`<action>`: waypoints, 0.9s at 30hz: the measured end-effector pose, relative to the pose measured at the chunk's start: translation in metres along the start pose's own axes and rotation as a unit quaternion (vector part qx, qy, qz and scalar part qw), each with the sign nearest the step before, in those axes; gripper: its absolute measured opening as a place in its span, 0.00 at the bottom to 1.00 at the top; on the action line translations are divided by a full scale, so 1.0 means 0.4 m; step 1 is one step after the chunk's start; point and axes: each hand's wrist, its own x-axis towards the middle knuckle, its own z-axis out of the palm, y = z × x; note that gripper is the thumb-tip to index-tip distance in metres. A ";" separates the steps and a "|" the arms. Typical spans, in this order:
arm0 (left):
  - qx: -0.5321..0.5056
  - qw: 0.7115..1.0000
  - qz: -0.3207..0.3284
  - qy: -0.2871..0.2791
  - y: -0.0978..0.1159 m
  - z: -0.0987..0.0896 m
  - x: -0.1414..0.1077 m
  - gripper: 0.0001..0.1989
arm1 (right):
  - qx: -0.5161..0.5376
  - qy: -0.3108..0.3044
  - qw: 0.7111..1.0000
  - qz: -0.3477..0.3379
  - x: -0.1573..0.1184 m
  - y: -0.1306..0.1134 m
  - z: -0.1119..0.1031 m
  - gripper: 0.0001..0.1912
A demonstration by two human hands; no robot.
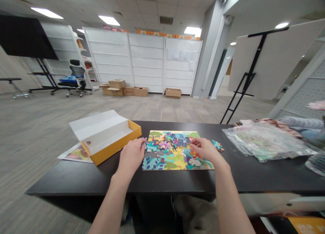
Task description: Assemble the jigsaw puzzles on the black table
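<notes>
A colourful jigsaw puzzle (pixel 175 161) with animals and plants lies flat on the black table, with a heap of loose pieces (pixel 177 139) over its upper middle. My left hand (pixel 133 154) rests at the puzzle's left edge, fingers together near a few small pieces; what they hold, if anything, is too small to name. My right hand (pixel 204 148) is over the right part of the puzzle, thumb and fingertips pinched together above it. Whatever is between those fingertips cannot be made out. A few more pieces (pixel 217 145) lie just right of the puzzle.
An open yellow box (pixel 115 147) with a white inside stands at the left on the black table (pixel 83 181), over a printed sheet (pixel 76 153). Clear plastic bags (pixel 269 142) and folded cloths lie at the right. An easel-like stand (pixel 245 82) is beyond the table.
</notes>
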 end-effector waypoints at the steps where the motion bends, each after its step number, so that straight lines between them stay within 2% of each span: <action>1: 0.006 1.000 -0.015 -0.003 -0.017 0.001 -0.001 0.14 | 0.002 -0.002 1.000 -0.003 -0.001 -0.003 0.001 0.07; 3: -0.002 1.000 -0.012 -0.011 -0.040 0.009 -0.005 0.14 | 0.006 -0.006 1.000 -0.005 -0.002 -0.012 0.003 0.07; 7: -0.055 0.996 0.062 -0.023 -0.042 0.037 -0.001 0.13 | 0.013 -0.010 1.000 -0.005 -0.003 -0.030 0.007 0.06; 12: -0.100 0.981 0.164 -0.033 0.029 0.068 0.035 0.14 | 0.007 -0.013 1.000 0.004 -0.001 -0.050 0.023 0.04; 15: -0.092 0.975 0.192 -0.060 0.069 0.077 0.057 0.17 | 0.012 -0.017 1.000 -0.006 -0.002 -0.062 0.035 0.04; 17: -0.070 0.977 0.183 -0.081 0.078 0.076 0.062 0.21 | 0.018 -0.019 1.000 -0.012 -0.003 -0.067 0.040 0.05; 20: -0.037 0.986 0.135 -0.090 0.062 0.066 0.060 0.25 | 0.026 -0.024 0.999 -0.012 -0.003 -0.071 0.039 0.04; 23: -0.022 0.989 0.100 -0.106 0.030 0.057 0.059 0.25 | 0.010 -0.025 1.000 -0.013 -0.001 -0.074 0.034 0.04; 27: -0.010 0.988 0.088 -0.127 0.006 0.056 0.067 0.23 | -0.015 -0.032 0.999 -0.018 0.001 -0.071 0.034 0.04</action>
